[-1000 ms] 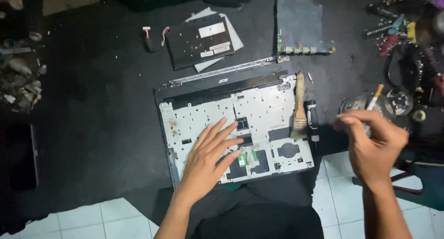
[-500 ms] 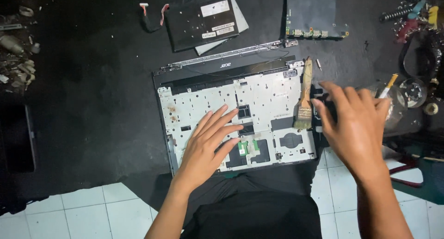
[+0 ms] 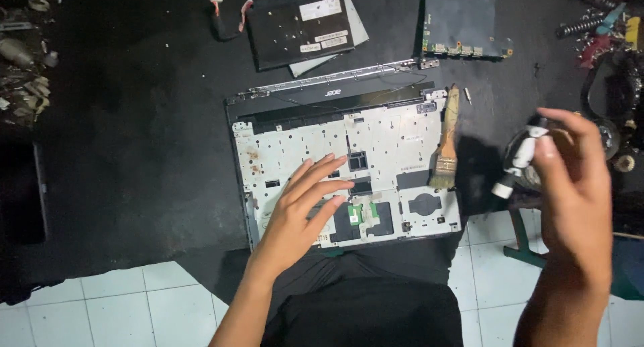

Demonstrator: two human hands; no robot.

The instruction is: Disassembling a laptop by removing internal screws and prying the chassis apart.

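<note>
- Silver-grey metal of the stripped laptop palmrest frame (image 3: 349, 169) lies under your left hand (image 3: 302, 209), which rests flat with fingers spread wide and holds nothing; judged from the pose, it pins the frame so it does not slide on the dark counter (image 3: 134, 152).
- Your right hand (image 3: 570, 186) hangs raised off to the frame's right, fingers curled around a small white cylindrical piece (image 3: 516, 166); what it is exactly is too blurred to tell.
- Between your two hands, a wooden-handled paintbrush (image 3: 445, 149) lies along the frame's right edge, bristles toward you, within easy reach of the right hand.
- Beyond your left fingertips the black hinge strip (image 3: 329, 95) crosses the frame's far edge.
- Farther out from that hand sit a black flat panel with labels (image 3: 298, 25) and a cable connector (image 3: 225, 18) beside it.
- Beyond your right hand lies a circuit board (image 3: 463, 21); loose tools and springs (image 3: 600, 28) crowd the space past it and could get in your way.
</note>
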